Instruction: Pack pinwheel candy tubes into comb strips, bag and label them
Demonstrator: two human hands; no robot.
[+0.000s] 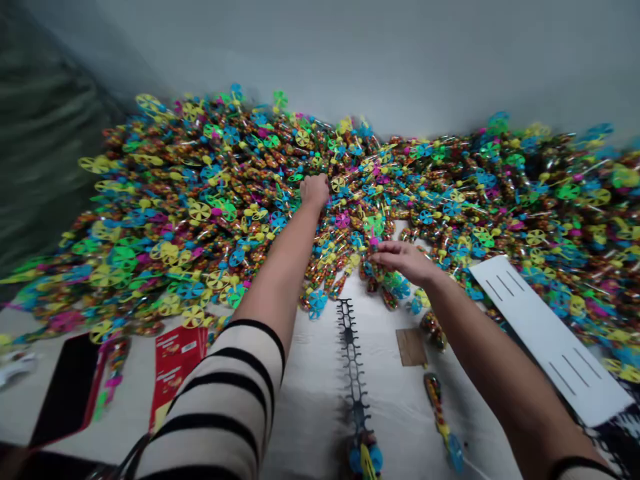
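Observation:
A large pile of candy-filled clear tubes (260,143) with yellow, green, blue and pink plastic fan tops spreads across the table. My left hand (315,191) reaches into the middle of this pile, its fingers curled down; what they grip is hidden behind the hand. Nearer to me, my right hand (403,260) is closed in a pinch at the pink collar of a fan-topped candy tube (374,241). Between my forearms lies a black plastic clip strip (353,357) with paired hooks. One tube with a blue and yellow top (369,460) sits at its near end.
On the left lie red printed cards (175,363) and a black panel with a red edge (67,387). A brown cardboard piece (411,347) and a loose candy tube (437,407) are right of the strip. Farther right rests a white slotted board (550,337).

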